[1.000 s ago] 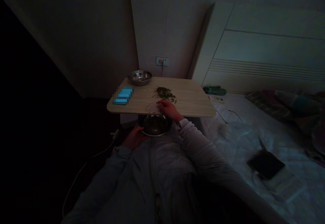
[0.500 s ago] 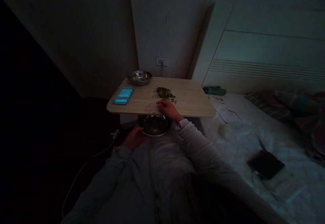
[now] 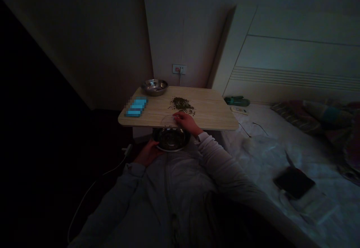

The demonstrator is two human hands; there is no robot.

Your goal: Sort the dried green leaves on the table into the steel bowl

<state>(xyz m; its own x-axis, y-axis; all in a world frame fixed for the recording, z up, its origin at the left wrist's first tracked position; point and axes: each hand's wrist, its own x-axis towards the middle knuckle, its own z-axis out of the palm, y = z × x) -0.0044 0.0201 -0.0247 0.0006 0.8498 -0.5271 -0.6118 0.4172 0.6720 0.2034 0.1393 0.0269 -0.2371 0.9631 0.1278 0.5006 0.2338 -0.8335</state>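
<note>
My left hand (image 3: 147, 153) grips the left side of a metal bowl (image 3: 172, 150), which sits over my lap just under the table's front edge. The inside of that bowl is dark, and what lies in it is hard to make out. A clear, thin, round disc, like a plastic lid (image 3: 168, 120), is pinched in my right hand (image 3: 188, 122) at the table edge above the bowl. A few dark bits show by the disc's lower rim. Just beyond my right hand, a loose pile of small greenish-brown grains or seeds (image 3: 180, 103) lies spread on the wooden table (image 3: 215, 107).
A second metal bowl (image 3: 154, 87) stands at the table's back left, with a blurred-out phone (image 3: 137, 106) in front of it. The bed (image 3: 253, 154) at right holds a green bottle (image 3: 237, 101), a remote (image 3: 239, 110) and a dark flat object (image 3: 294, 181). A white cable (image 3: 92, 184) runs along the floor.
Both hands, the bowl and the disc stay nearly in place. The whole view has shifted very slightly.
</note>
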